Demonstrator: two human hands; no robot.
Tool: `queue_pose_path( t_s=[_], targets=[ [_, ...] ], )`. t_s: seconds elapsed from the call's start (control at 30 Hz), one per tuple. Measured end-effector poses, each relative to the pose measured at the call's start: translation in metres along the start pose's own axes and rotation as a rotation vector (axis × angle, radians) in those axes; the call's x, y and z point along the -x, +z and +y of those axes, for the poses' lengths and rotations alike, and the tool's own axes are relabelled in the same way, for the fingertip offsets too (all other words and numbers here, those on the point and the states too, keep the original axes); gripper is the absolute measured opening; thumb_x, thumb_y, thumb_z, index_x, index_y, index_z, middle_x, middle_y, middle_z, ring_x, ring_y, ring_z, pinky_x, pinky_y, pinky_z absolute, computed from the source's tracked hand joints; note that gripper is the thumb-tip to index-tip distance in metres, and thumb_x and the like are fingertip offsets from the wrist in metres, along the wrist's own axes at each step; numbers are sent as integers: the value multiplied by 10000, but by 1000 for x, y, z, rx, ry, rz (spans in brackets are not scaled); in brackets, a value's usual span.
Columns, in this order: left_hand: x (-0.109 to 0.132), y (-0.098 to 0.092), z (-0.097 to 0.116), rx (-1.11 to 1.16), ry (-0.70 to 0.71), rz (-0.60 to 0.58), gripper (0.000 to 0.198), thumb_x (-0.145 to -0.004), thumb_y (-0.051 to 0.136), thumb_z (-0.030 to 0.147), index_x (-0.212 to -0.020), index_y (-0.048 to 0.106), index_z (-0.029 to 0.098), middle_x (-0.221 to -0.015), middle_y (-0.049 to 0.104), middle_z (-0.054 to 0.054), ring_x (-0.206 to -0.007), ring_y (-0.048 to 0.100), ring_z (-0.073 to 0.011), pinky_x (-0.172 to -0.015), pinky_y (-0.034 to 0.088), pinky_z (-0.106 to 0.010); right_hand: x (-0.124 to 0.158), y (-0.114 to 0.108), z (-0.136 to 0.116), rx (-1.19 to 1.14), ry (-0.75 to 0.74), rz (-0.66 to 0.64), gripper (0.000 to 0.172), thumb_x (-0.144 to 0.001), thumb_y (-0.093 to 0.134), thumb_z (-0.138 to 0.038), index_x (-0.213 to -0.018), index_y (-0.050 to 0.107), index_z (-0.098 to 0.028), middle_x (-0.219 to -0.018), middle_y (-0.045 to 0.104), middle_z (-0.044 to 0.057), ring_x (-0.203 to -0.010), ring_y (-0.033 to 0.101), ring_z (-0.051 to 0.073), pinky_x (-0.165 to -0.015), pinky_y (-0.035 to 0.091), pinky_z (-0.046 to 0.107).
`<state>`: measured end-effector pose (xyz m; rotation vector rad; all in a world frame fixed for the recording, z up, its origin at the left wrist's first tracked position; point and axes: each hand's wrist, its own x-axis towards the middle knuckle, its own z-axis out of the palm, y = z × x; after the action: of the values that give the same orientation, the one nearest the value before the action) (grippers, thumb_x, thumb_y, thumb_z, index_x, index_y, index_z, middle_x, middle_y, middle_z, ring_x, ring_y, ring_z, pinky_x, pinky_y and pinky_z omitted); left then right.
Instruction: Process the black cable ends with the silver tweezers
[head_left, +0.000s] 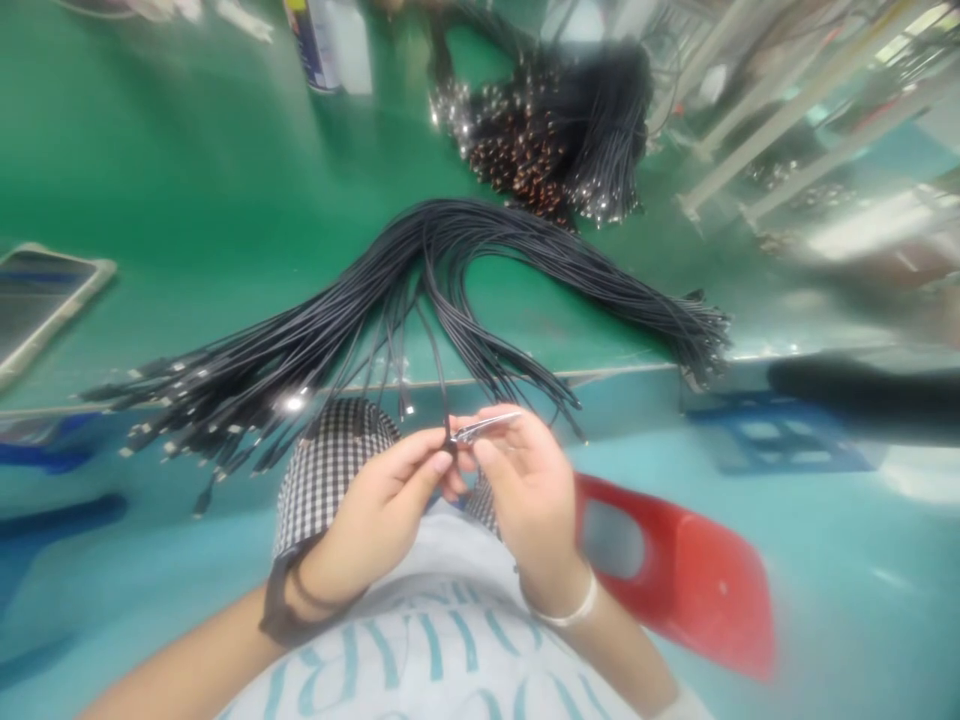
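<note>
Between the thumb and fingers of my left hand (390, 490) is the end of a black cable (441, 375), which runs up to the bundle. My right hand (529, 480) is closed around silver tweezers (487, 427), their tips touching or very close to the cable end. The exact spot where they meet is too small to make out. A thick bundle of black cables (450, 215) arches over the green table (225, 190). Its connector ends hang past the front edge on the left, and its other ends lie to the right.
Another heap of black cables (607, 110) lies at the back. A phone (45, 300) sits at the left edge, with a spray can (311, 50) farther back. A red stool (720, 590) stands right of my lap, near a blue crate (780, 435).
</note>
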<state>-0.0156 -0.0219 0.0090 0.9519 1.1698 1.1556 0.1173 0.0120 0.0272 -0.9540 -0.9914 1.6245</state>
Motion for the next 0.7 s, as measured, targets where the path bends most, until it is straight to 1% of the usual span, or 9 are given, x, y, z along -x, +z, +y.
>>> queue_pose_path(
  t_s=[0.13,0.23,0.33,0.4,0.5,0.57,0.63,0.7],
  targets=[
    [1,0,0,15,-14,-8,197,-959,512,192,-1011,702,195,-796,683,-6,-704,635,-131,-689,546,-237,-1,1,0,51,5,24,102,-872,676,-229,-968,646,-243,-928,757,24,-584,633,118,-525,569,249],
    [1,0,-1,33,-12,-17,194,-957,521,202,-1009,708,208,-796,679,1,-707,641,-126,-691,549,-232,-2,1,1,96,4,93,91,-869,677,-236,-955,648,-238,-888,761,22,-607,656,131,-516,574,243],
    [0,0,-1,64,-34,-24,163,-937,560,225,-993,712,200,-809,693,-10,-700,654,-132,-685,558,-244,-3,0,3,99,15,156,75,-887,662,-250,-958,642,-236,-889,766,21,-657,710,142,-606,611,266],
    [-1,1,0,101,-84,-8,124,-897,615,231,-954,712,178,-757,705,-17,-646,654,-136,-640,559,-252,-2,-2,5,68,11,148,77,-890,667,-255,-963,649,-239,-901,769,17,-751,747,155,-692,626,273],
    [-2,3,2,154,-160,41,83,-801,713,226,-851,695,163,-636,696,-5,-555,633,-135,-561,537,-246,1,-4,6,1,3,75,126,-865,703,-249,-983,659,-247,-905,773,11,-856,760,171,-747,630,271],
    [-2,4,2,154,-172,86,133,-742,762,218,-734,636,175,-582,671,16,-532,615,-126,-537,512,-231,3,-4,6,-9,-10,54,147,-852,713,-248,-988,656,-248,-900,771,9,-870,759,177,-757,632,280],
    [-1,4,1,79,-148,148,249,-712,785,217,-640,548,191,-537,618,44,-516,580,-113,-519,476,-216,4,-3,6,32,-28,63,142,-852,706,-242,-983,651,-245,-885,762,7,-876,757,178,-768,629,284],
    [1,3,1,-81,-89,227,302,-706,790,235,-606,508,196,-536,571,59,-512,532,-102,-505,433,-211,5,-1,4,95,-40,58,139,-859,690,-230,-989,642,-243,-892,756,11,-873,755,177,-778,626,291]
  ],
)
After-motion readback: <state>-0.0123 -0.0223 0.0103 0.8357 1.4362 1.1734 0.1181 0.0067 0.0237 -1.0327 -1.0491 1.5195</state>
